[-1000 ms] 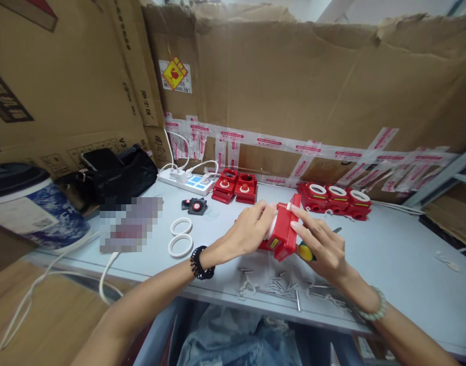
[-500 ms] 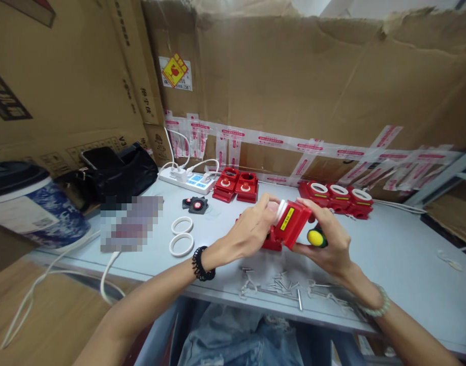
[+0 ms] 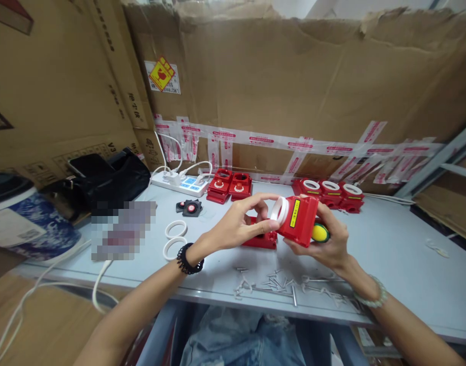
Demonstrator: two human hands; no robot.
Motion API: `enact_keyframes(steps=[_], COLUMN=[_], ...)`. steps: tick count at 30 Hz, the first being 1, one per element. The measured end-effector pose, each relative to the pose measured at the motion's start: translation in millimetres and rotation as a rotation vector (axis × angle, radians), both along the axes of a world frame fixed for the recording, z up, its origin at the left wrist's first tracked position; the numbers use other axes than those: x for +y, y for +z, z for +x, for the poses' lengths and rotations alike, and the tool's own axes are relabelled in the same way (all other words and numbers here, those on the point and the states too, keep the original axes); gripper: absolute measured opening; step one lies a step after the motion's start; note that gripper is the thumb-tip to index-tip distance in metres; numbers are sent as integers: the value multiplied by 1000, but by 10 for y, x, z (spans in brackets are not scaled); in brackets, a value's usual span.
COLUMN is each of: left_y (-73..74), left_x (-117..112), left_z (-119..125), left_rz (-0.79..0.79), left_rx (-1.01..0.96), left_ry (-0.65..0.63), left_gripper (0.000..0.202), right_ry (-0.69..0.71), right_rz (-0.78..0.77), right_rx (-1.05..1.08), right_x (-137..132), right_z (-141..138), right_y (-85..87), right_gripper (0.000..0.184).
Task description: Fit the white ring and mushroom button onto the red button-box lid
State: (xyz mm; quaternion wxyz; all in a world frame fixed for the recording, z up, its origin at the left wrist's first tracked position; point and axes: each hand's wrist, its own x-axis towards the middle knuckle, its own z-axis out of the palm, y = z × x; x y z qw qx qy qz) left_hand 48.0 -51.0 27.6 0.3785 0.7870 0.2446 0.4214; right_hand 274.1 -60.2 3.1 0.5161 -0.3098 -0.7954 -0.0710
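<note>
My right hand point(image 3: 326, 244) grips a red plastic box point(image 3: 300, 220) with a yellow label, held above the grey table point(image 3: 389, 254). The same hand also holds a screwdriver with a yellow-green handle point(image 3: 319, 232) behind the box. My left hand point(image 3: 238, 223) pinches the white ring point(image 3: 279, 210) mounted on the box's left face. Another red part point(image 3: 260, 240) lies on the table just under my hands. Several loose screws point(image 3: 278, 284) lie near the table's front edge.
Two white rings point(image 3: 175, 239) lie at left. Three red boxes with white rings point(image 3: 330, 193) and two red boxes point(image 3: 228, 185) stand at the back, beside a white power strip point(image 3: 179, 183). A black bag point(image 3: 103, 175), a blue-white bucket point(image 3: 23, 223) and cardboard walls surround the table.
The red box has turned so its ringed face points left and has been raised slightly. My left hand has shifted from covering the box to pinching the white ring.
</note>
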Motion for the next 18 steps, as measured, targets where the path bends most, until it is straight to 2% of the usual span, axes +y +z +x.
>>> enact_keyframes(steps=[3, 7, 10, 15, 18], left_y=[20, 65, 72, 6, -27], left_x=[-6, -36, -47, -31, -33], left_z=[-8, -10, 2, 27, 35], left_rz=[42, 47, 38, -45, -68], left_rx=[32, 87, 109, 101, 91], left_ry=[86, 127, 130, 112, 90], left_gripper=[43, 38, 37, 50, 51], right_ry=[45, 60, 60, 36, 32], right_rz=[19, 159, 244, 337, 322], right_rx=[-67, -183, -254, -319, -307], right_x=[1, 7, 0, -21, -23], right_z=[14, 19, -3, -61, -68], right_y=[19, 64, 95, 121, 118], right_gripper=[78, 81, 79, 69, 69])
